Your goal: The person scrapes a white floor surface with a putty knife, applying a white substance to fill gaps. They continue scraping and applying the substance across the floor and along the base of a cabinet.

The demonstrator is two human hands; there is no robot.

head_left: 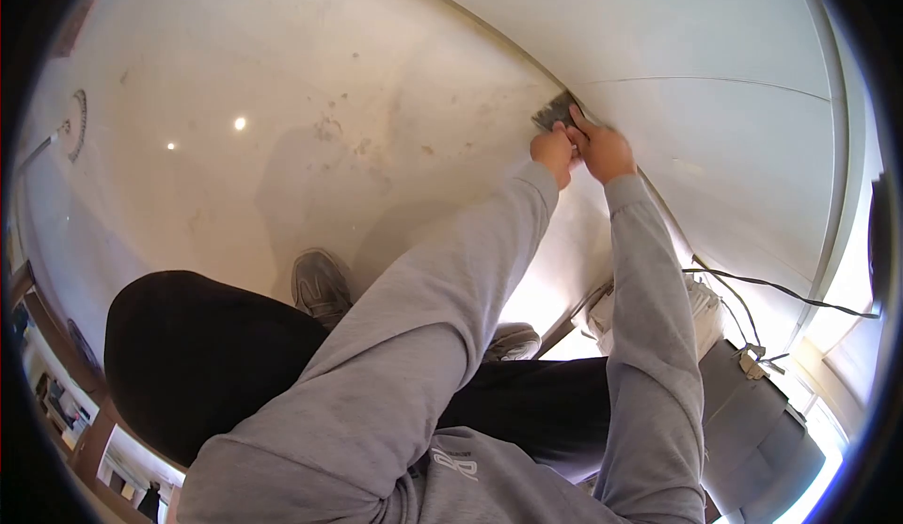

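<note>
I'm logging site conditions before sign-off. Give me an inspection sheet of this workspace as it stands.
Surface: glossy pale floor, stained and scuffed near the middle, meeting a pale wall.
Job's things: dark grey flat piece at the floor-wall joint.
Clutter: white stacked item and grey box by the wall.
Hands: left hand and right hand both at the piece; grip unclear.
Cables: black cable lying loose along the wall side.
Surroundings: the person's grey shoe on the floor; blurred furniture at lower left.
</note>
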